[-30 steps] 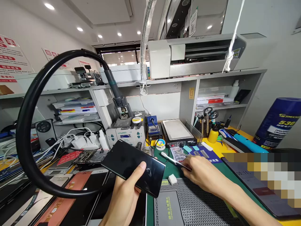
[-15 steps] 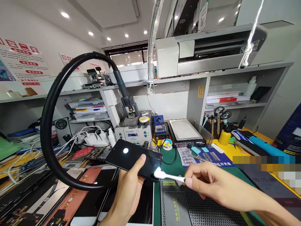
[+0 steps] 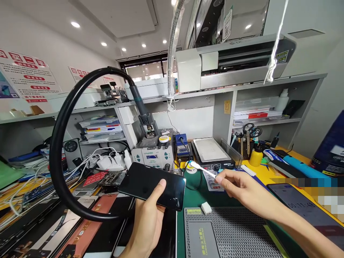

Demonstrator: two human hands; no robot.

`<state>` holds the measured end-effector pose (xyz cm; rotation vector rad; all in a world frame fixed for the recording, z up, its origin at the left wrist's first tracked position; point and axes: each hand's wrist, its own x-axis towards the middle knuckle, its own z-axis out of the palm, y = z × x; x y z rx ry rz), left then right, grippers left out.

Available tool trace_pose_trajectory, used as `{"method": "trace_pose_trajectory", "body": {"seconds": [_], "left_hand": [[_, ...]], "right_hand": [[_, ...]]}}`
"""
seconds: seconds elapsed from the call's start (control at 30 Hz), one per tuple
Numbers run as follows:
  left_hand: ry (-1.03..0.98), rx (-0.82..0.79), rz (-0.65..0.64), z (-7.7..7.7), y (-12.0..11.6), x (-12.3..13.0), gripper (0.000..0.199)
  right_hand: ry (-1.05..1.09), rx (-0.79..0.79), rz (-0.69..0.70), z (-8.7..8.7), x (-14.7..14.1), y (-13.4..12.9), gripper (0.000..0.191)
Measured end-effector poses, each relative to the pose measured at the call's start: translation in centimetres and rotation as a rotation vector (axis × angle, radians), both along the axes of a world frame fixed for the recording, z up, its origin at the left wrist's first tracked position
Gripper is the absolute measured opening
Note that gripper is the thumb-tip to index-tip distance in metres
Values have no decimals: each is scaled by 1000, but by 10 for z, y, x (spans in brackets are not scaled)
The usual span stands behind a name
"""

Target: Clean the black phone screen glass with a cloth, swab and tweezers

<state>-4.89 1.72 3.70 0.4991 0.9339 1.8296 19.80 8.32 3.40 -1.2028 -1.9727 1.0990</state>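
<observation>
A black phone [image 3: 150,184] is gripped in my left hand [image 3: 147,218], its dark glossy face up and my thumb across its lower edge. My right hand [image 3: 236,182] pinches the end of a thin white stick with a brush-like white head [image 3: 206,170]. That head is to the right of the phone and above it, apart from it. A small white block [image 3: 206,208] lies at the top edge of a grey perforated mat [image 3: 242,225], below my right hand.
A thick black hose [image 3: 55,143] arches at the left, over several phone screens and parts. Behind stand a soldering station [image 3: 153,154], a flat heating plate [image 3: 211,149] and a yellow bottle [image 3: 256,156]. Another phone [image 3: 295,200] lies at the right.
My right hand has lifted the white stick up and to the right, off the phone's right end. The small white block shows more fully now. The view has shifted slightly.
</observation>
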Motion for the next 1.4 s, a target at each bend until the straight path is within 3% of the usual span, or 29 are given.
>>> {"method": "trace_pose_trajectory", "body": {"seconds": [0.3, 0.6, 0.9, 1.07, 1.27, 1.4], "left_hand": [[8, 46, -15, 0, -1, 1, 81], [0, 79, -4, -1, -2, 2, 81], [91, 113, -40, -6, -4, 4, 77], [119, 100, -62, -7, -4, 3, 84], [147, 94, -41, -9, -6, 3, 83], [244, 98, 25, -12, -6, 1, 67]], "right_hand": [[17, -168, 252, -1, -18, -21, 40], [56, -4, 5, 4, 0, -4, 46], [-48, -52, 191, 2, -23, -29, 43], [-69, 21, 140, -3, -24, -26, 44], [50, 54, -87, -2, -14, -7, 45], [81, 10, -44, 3, -16, -12, 46]]}}
